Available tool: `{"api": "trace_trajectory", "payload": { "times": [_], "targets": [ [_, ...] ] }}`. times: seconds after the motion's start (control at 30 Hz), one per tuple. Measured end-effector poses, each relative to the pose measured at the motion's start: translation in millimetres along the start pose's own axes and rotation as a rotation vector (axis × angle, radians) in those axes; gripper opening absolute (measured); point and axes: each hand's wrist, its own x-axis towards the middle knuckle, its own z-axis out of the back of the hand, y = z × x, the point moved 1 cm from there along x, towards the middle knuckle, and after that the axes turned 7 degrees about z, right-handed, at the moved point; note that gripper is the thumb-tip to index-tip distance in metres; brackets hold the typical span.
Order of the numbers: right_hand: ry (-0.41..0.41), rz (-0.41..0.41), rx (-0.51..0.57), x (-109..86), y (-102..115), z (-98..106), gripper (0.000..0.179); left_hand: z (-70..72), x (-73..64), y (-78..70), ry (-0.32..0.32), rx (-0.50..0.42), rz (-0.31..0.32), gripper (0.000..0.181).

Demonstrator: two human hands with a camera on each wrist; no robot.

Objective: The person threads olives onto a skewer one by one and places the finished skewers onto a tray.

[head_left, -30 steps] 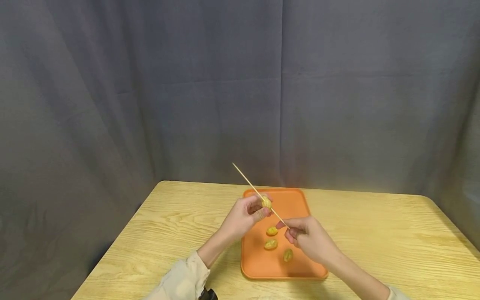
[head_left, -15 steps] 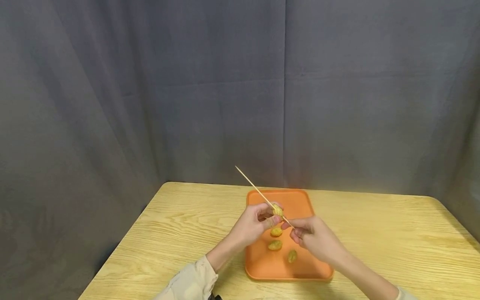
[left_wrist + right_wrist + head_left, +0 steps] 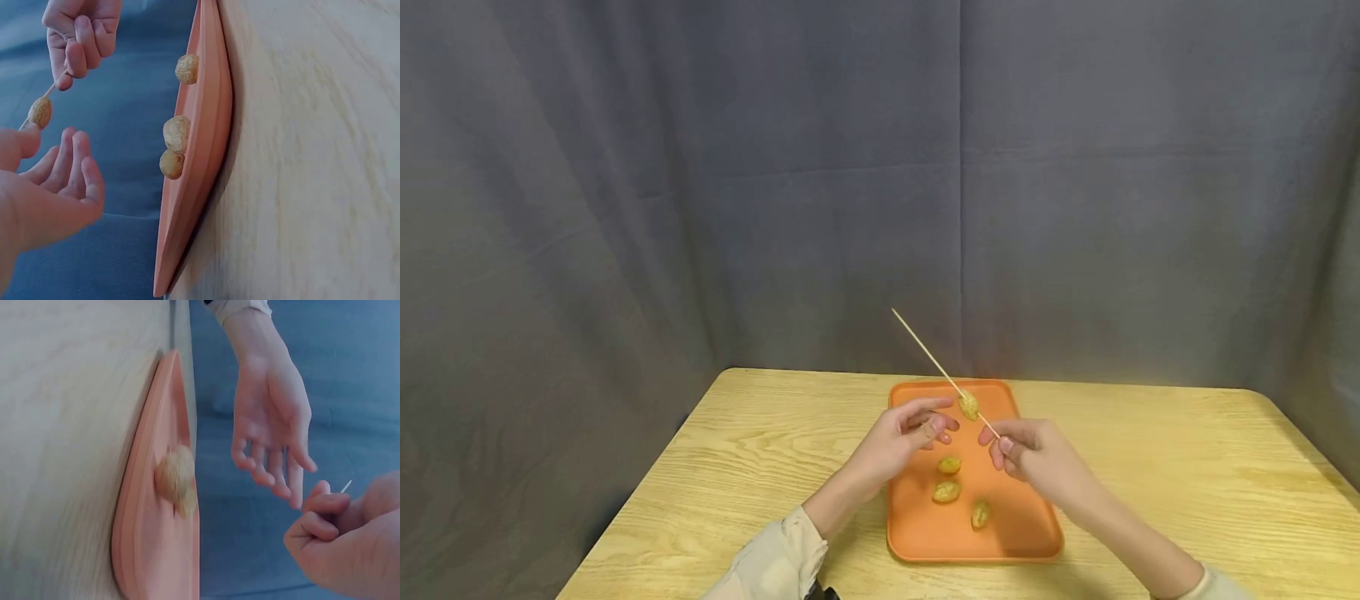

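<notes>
My right hand [image 3: 1037, 458] pinches the lower end of a thin wooden skewer [image 3: 925, 348], which slants up to the left above the tray. Threaded on it, a short way above the fingers, is one wrinkled yellow baby potato [image 3: 969, 406]. Just left of the potato, my left hand [image 3: 898, 442] is held with its fingers apart, touching neither potato nor skewer in the head view. An orange tray [image 3: 1015, 533] lies beneath both hands. Three more potatoes rest in it: one at the back [image 3: 950, 464], one in the middle [image 3: 947, 492], one nearer the front right [image 3: 981, 514].
The tray stands on a light wooden table [image 3: 1165, 475]. Behind the table and along both sides hang grey curtains [image 3: 835, 208]. Near the left sleeve [image 3: 782, 554], a small black object [image 3: 822, 592] shows at the bottom edge.
A second ago my left fingers held the potato on the skewer. It slid nearer the right hand, then the left hand let go. Skewer and potato have since risen slightly to the right.
</notes>
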Motion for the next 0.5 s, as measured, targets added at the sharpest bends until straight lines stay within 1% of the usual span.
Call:
{"api": "trace_trajectory", "payload": {
  "times": [0.13,0.27,0.4,0.5],
  "targets": [
    [-0.055,-0.012,-0.012,4.0,-5,11,0.020,0.9,2.2,5.8,-0.054,0.024,0.014,0.029],
    [-0.127,-0.048,-0.020,9.0,-11,21,0.020,0.8,6.9,10.4,-0.118,0.088,0.016,0.024],
    [-0.189,-0.072,-0.016,12.2,-21,30,0.020,-0.3,10.0,13.3,-0.148,0.162,0.033,0.019],
    [-0.224,-0.097,-0.005,14.0,-27,35,0.021,1.0,9.5,17.3,-0.158,0.247,0.060,0.017]
  ]
}}
